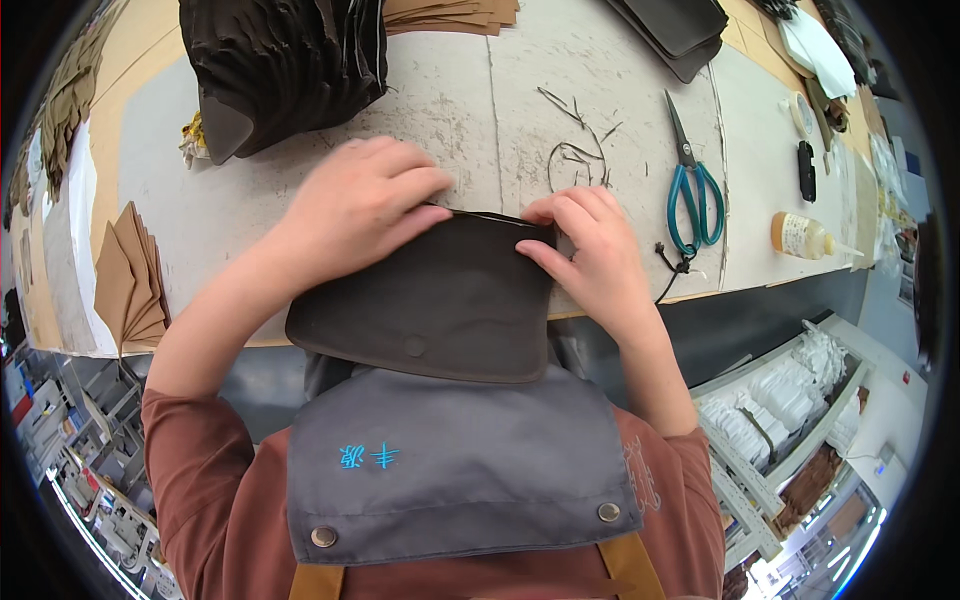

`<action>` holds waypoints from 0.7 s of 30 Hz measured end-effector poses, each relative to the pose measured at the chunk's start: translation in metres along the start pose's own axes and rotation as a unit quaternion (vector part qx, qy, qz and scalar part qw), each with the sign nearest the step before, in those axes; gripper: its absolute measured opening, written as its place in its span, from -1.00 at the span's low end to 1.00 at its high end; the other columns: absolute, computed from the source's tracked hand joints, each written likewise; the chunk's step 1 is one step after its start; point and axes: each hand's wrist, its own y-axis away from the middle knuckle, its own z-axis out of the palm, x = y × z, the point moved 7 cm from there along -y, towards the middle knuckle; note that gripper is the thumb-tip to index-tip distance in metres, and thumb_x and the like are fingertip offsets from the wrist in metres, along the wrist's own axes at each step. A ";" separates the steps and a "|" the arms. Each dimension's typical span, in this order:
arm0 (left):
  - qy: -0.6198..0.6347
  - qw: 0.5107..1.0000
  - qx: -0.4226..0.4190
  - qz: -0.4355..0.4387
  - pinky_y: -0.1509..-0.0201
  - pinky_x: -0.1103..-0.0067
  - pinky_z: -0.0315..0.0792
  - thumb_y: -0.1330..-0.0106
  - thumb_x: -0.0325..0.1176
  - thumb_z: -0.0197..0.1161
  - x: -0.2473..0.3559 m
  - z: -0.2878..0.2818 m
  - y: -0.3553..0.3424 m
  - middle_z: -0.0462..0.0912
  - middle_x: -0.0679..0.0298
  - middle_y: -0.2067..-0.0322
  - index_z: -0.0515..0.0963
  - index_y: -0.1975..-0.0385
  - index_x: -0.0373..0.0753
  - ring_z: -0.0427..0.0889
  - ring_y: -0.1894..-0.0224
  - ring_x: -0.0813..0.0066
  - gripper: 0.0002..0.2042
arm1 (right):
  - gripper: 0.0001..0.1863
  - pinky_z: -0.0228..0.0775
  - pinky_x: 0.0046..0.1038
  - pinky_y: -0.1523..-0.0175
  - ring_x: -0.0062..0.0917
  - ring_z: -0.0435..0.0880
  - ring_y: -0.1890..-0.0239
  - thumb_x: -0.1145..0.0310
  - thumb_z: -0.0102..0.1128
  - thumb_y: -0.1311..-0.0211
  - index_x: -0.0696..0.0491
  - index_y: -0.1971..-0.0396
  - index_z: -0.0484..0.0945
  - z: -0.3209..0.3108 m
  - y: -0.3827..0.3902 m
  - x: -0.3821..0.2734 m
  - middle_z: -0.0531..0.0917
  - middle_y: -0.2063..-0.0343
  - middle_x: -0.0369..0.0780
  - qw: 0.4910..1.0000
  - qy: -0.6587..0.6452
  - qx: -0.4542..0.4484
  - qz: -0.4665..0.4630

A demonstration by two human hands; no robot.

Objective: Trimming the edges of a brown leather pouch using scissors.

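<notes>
A dark brown flat panel (420, 310), with a faint round mark low on it, lies over the table's near edge. My left hand (365, 200) grips its upper edge near the middle, thumb along the rim. My right hand (585, 250) pinches the upper right corner between thumb and fingers. The top edge shows a thin pale line between my hands. Just above lie loose dark thread scraps (575, 150). Teal-handled scissors (682, 200) lie right of my right hand, with a black cord at their handles.
A stack of dark pieces (280, 70) stands upper left, tan sheets (130, 280) at left, more dark panels (670, 30) upper right. A glue bottle (800, 236) and black-handled tool (806, 170) lie right on the worktable (450, 100). A rack (770, 420) of white material stands below right.
</notes>
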 end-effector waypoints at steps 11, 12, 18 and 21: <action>0.133 0.990 -0.038 -0.013 0.23 0.44 0.39 -0.08 -0.46 0.28 0.018 0.044 -0.025 0.55 0.29 0.38 0.56 0.34 -0.19 0.53 0.30 0.29 -0.86 | -0.81 0.30 -0.38 0.11 -0.37 0.45 0.25 0.43 0.32 0.07 0.05 0.40 0.54 -0.005 0.010 0.014 0.52 0.40 -0.27 0.999 -0.009 0.029 0.016; 0.135 0.991 -0.015 0.005 0.22 0.45 0.39 -0.08 -0.47 0.28 0.021 0.041 -0.025 0.55 0.30 0.38 0.56 0.34 -0.19 0.53 0.31 0.30 -0.86 | -0.81 0.30 -0.38 0.11 -0.37 0.45 0.25 0.43 0.32 0.07 0.05 0.40 0.54 -0.005 0.012 0.015 0.52 0.40 -0.27 0.999 -0.010 0.028 0.017; 0.135 0.990 0.001 0.049 0.26 0.47 0.40 -0.04 -0.51 0.26 0.020 0.042 -0.019 0.55 0.32 0.36 0.58 0.25 -0.17 0.51 0.31 0.32 -0.76 | -0.80 0.32 -0.39 0.10 -0.39 0.49 0.23 0.48 0.32 0.09 0.04 0.37 0.59 -0.003 0.020 0.020 0.55 0.36 -0.28 0.997 -0.011 0.068 -0.025; 0.087 0.992 0.007 0.096 0.28 0.49 0.42 0.02 -0.51 0.22 0.028 0.041 -0.016 0.54 0.31 0.35 0.58 0.21 -0.21 0.50 0.32 0.34 -0.70 | -0.75 0.33 -0.41 0.11 -0.44 0.52 0.21 0.48 0.26 0.11 0.03 0.32 0.61 -0.002 0.027 0.015 0.56 0.32 -0.29 0.993 0.024 0.071 -0.086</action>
